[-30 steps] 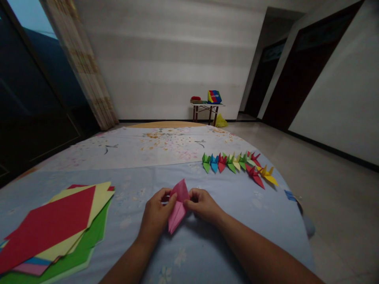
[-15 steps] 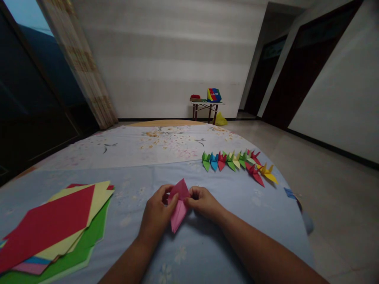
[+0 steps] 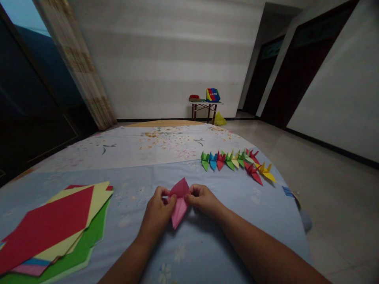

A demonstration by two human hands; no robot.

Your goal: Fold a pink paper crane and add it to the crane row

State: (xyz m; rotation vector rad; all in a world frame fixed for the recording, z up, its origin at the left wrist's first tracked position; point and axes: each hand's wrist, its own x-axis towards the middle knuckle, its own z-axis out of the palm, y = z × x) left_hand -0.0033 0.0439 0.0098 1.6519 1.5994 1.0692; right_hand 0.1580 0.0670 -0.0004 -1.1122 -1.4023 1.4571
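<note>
A pink folded origami paper, diamond-shaped with a creased middle, is held just above the blue part of the tablecloth. My left hand pinches its left edge, the thumb lying on the front face. On the opposite edge my right hand grips it between thumb and curled fingers. The paper's upper point tilts up and away from me, and its lower point is toward me. Fingers behind the paper are partly hidden.
A stack of coloured paper sheets lies at the left. Several folded paper cranes stand in a row at the right, near the round table's edge. Farther off, a small table holds a colourful box.
My left thumb has shifted outward toward the paper's left edge, so more of its middle shows. The pink paper's upper flap looks spread wider. Both hands keep their hold.
</note>
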